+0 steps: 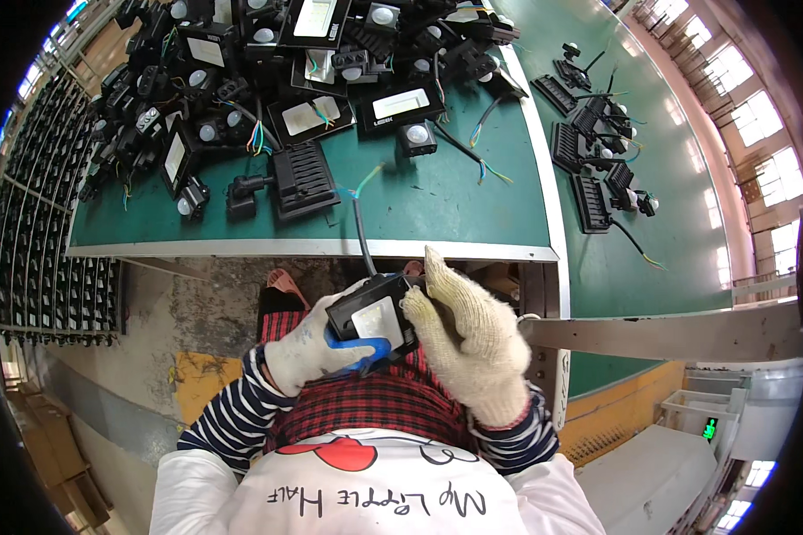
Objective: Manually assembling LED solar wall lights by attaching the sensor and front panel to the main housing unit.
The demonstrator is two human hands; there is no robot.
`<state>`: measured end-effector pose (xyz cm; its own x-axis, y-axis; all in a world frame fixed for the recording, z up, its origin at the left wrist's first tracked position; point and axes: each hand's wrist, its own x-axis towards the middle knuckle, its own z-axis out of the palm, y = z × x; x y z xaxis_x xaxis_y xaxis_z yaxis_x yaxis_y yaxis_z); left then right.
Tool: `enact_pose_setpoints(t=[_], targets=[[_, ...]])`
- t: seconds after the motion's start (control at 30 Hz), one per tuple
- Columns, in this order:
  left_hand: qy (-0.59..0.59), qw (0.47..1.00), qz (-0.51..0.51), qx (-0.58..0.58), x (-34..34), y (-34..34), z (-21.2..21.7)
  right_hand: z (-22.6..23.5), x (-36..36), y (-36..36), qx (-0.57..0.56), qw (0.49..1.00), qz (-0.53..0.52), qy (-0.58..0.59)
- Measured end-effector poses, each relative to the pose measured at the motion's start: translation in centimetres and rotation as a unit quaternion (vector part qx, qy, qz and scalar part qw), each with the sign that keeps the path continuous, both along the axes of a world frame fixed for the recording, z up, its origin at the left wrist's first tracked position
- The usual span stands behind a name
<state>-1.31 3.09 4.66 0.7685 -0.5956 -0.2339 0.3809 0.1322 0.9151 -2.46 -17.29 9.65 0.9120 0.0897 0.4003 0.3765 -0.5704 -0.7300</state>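
Note:
Just in front of my lap, over the near edge of the bench, I hold a small black floodlight [376, 323] with a pale front panel facing up. My left hand [308, 353], in a white glove with a blue coated palm, is closed round its left and lower side, the thumb across the front. At the lamp's right edge, my right hand [475, 346] wears a cream knitted glove and grips the upper right corner; its fingertips partly cover what is there. A grey cable [360, 230] with stripped coloured wires rises from the lamp over the bench edge.
A heap of black floodlights with sensors [312, 111] covers the far part of the green bench [473, 209]. Several more lamps [589, 201] lie on a second green table at right. A rack [49, 205] of dark parts stands left; a metal rail [669, 334] runs right.

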Motion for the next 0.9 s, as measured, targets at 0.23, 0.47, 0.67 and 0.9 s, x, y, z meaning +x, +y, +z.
enact_pose_setpoints(t=[0.23,0.47,0.67,0.9], targets=[[0.075,0.985,-0.127,0.085,1.8,2.0,2.2,3.4,1.2,-3.6,-0.202,0.969,0.135,0.037],[-0.02,0.977,-0.181,0.109,2.3,1.2,2.8,4.2,0.3,-1.3,-0.17,0.977,0.115,0.059],[-0.068,0.959,-0.241,0.131,2.9,1.1,2.1,3.7,0.0,0.0,-0.134,0.98,0.128,0.074],[-0.089,0.995,-0.031,0.025,1.6,0.9,1.3,3.2,0.0,-0.6,-0.06,0.967,0.247,0.023]])
